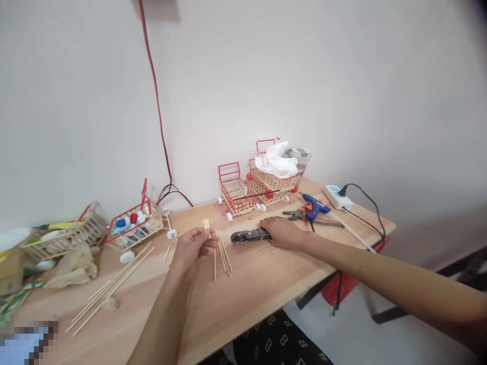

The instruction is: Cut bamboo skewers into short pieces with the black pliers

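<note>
My left hand [194,246] is closed in a pinch on a few short wooden sticks [206,223], whose tips show above the fingers. Just to its right, several more loose wooden sticks [225,256] lie on the table. My right hand [283,233] is palm down, fingers curled over one end of a black elongated tool [247,235] resting on the tabletop; its exact kind I cannot make out. Beyond that hand lie pliers [294,215] with orange handles and a blue glue gun [315,207] with a white glue stick in it.
Small stick-built carts with red trim, one [238,195] near the wall and another [135,225] holding bottle caps, stand along the back. A white cloth [277,161] covers a third. Long sticks [114,289] lie at left. A power strip [338,196] with cords sits at right.
</note>
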The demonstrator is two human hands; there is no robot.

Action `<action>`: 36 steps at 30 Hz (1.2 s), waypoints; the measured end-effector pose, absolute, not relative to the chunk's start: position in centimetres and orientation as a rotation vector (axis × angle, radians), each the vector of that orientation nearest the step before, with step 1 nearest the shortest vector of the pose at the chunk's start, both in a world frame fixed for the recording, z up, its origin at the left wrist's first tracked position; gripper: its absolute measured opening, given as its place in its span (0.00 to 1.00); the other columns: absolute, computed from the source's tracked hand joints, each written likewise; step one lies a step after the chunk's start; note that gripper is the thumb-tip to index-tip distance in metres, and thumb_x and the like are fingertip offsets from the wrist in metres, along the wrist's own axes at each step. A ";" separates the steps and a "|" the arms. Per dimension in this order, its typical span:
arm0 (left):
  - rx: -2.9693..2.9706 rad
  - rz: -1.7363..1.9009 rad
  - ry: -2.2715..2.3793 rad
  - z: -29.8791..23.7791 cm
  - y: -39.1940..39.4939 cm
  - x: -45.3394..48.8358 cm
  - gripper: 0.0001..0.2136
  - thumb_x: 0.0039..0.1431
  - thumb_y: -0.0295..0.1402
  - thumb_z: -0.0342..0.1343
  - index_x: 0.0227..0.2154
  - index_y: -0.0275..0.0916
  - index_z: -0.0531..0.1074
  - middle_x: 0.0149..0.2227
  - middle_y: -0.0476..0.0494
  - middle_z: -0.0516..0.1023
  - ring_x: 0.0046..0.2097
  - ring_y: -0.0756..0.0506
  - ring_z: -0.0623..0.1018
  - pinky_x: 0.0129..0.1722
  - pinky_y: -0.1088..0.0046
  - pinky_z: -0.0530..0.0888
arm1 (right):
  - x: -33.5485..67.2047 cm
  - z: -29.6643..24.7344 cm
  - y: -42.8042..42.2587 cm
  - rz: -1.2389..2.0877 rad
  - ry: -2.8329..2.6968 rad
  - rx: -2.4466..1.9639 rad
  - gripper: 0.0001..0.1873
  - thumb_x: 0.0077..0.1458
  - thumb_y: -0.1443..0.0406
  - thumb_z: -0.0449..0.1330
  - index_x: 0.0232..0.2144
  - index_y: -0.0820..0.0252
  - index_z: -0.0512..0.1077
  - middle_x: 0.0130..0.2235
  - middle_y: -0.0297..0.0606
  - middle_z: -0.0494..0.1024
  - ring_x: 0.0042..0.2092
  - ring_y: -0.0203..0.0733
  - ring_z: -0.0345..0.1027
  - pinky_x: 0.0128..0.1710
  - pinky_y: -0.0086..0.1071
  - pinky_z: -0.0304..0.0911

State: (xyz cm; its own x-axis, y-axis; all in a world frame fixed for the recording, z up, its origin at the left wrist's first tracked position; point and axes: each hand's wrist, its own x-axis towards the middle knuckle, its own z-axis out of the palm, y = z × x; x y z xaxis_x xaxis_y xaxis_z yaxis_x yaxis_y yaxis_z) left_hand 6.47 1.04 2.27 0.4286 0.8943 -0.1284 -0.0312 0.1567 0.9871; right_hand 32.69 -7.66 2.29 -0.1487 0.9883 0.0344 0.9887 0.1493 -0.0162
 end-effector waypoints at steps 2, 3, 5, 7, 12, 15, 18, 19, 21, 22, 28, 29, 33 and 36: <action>1.228 0.820 0.898 2.3 1.1 6.5 0.17 0.43 0.42 0.63 0.30 0.33 0.72 0.30 0.41 0.79 0.26 0.50 0.76 0.22 0.80 0.66 | 32.9 1.9 -8.2 -0.020 -2.380 -1.970 0.12 0.50 0.69 0.55 0.40 0.64 0.69 0.39 0.46 0.75 0.42 0.47 0.68 0.40 0.32 0.56; 1.227 0.822 0.892 2.3 1.0 6.5 0.17 0.43 0.42 0.63 0.30 0.33 0.72 0.30 0.41 0.79 0.26 0.50 0.76 0.21 0.80 0.66 | 33.1 1.8 -8.4 -0.011 -2.393 -1.951 0.13 0.50 0.69 0.55 0.40 0.63 0.68 0.39 0.46 0.75 0.42 0.46 0.68 0.40 0.32 0.56; 1.226 0.821 0.877 2.4 0.9 6.6 0.17 0.43 0.42 0.63 0.30 0.33 0.72 0.30 0.41 0.79 0.26 0.50 0.76 0.21 0.80 0.66 | 33.4 1.7 -8.5 0.002 -2.412 -1.940 0.13 0.49 0.70 0.54 0.40 0.63 0.68 0.39 0.45 0.75 0.41 0.46 0.68 0.40 0.32 0.56; 1.234 0.815 0.868 2.5 0.7 6.7 0.16 0.43 0.41 0.63 0.30 0.33 0.72 0.30 0.41 0.79 0.26 0.51 0.76 0.22 0.80 0.67 | 33.6 1.8 -8.3 0.000 -2.422 -1.971 0.12 0.49 0.71 0.53 0.39 0.63 0.69 0.39 0.45 0.75 0.40 0.47 0.69 0.39 0.32 0.56; 1.238 0.824 0.862 2.4 0.7 6.7 0.16 0.43 0.42 0.63 0.30 0.34 0.72 0.30 0.40 0.79 0.28 0.48 0.77 0.23 0.79 0.68 | 33.1 2.8 -7.7 0.167 -2.292 -2.030 0.08 0.48 0.69 0.55 0.34 0.63 0.70 0.37 0.45 0.76 0.38 0.45 0.69 0.36 0.31 0.58; 1.206 0.828 0.816 2.2 0.5 6.9 0.17 0.42 0.43 0.64 0.30 0.34 0.73 0.35 0.39 0.79 0.34 0.47 0.78 0.27 0.78 0.70 | 31.5 3.9 -7.4 0.506 -1.946 -1.851 0.07 0.50 0.63 0.55 0.30 0.62 0.68 0.29 0.38 0.75 0.30 0.39 0.68 0.30 0.29 0.59; 1.179 0.761 0.766 2.0 0.0 7.3 0.17 0.42 0.43 0.65 0.30 0.34 0.74 0.37 0.39 0.80 0.37 0.46 0.79 0.32 0.76 0.72 | 28.9 4.7 -6.8 0.835 -1.562 -1.619 0.14 0.51 0.55 0.54 0.24 0.60 0.65 0.21 0.33 0.69 0.23 0.35 0.63 0.24 0.28 0.60; 1.165 0.729 0.762 1.9 -0.2 7.5 0.17 0.42 0.43 0.65 0.30 0.34 0.74 0.36 0.39 0.80 0.38 0.45 0.79 0.33 0.75 0.72 | 28.0 4.7 -6.5 0.894 -1.474 -1.539 0.15 0.50 0.54 0.55 0.22 0.60 0.64 0.20 0.32 0.68 0.22 0.35 0.62 0.23 0.28 0.60; 1.133 0.683 0.762 1.8 -0.6 7.9 0.17 0.43 0.43 0.64 0.30 0.34 0.74 0.34 0.38 0.80 0.38 0.43 0.79 0.34 0.74 0.72 | 26.2 4.4 -5.8 0.958 -1.362 -1.405 0.16 0.48 0.53 0.56 0.22 0.60 0.63 0.20 0.32 0.67 0.22 0.34 0.61 0.22 0.28 0.60; 1.123 0.674 0.763 1.8 -0.7 8.0 0.17 0.43 0.43 0.64 0.31 0.34 0.73 0.34 0.38 0.81 0.38 0.43 0.79 0.34 0.73 0.72 | 25.4 4.0 -5.4 0.965 -1.337 -1.370 0.16 0.47 0.53 0.57 0.22 0.60 0.63 0.20 0.31 0.66 0.22 0.33 0.60 0.22 0.28 0.60; 1.092 0.743 0.807 1.5 -0.3 7.9 0.17 0.45 0.42 0.64 0.33 0.33 0.74 0.31 0.38 0.81 0.37 0.43 0.80 0.32 0.74 0.73 | 22.7 2.3 -3.5 0.814 -1.306 -1.343 0.14 0.46 0.55 0.58 0.24 0.60 0.63 0.22 0.30 0.66 0.25 0.33 0.60 0.24 0.27 0.60; 1.078 0.762 0.821 1.5 -0.2 7.9 0.17 0.45 0.41 0.64 0.33 0.33 0.74 0.31 0.39 0.81 0.36 0.44 0.80 0.31 0.75 0.73 | 22.6 2.2 -3.3 0.804 -1.303 -1.342 0.14 0.46 0.55 0.58 0.24 0.60 0.63 0.23 0.30 0.66 0.25 0.33 0.60 0.25 0.27 0.60; 1.058 0.798 0.849 1.4 0.0 7.8 0.15 0.44 0.39 0.64 0.32 0.33 0.75 0.29 0.42 0.81 0.34 0.46 0.79 0.30 0.77 0.73 | 22.3 1.2 -2.4 0.806 -1.334 -1.334 0.12 0.46 0.57 0.58 0.24 0.60 0.64 0.25 0.31 0.68 0.27 0.34 0.61 0.27 0.28 0.60; 1.086 0.834 0.848 1.3 0.2 7.9 0.15 0.42 0.39 0.65 0.29 0.32 0.75 0.27 0.42 0.80 0.30 0.48 0.78 0.29 0.78 0.72 | 22.4 0.4 -1.9 0.886 -1.341 -1.300 0.11 0.47 0.57 0.57 0.25 0.60 0.65 0.25 0.31 0.70 0.27 0.35 0.62 0.27 0.28 0.60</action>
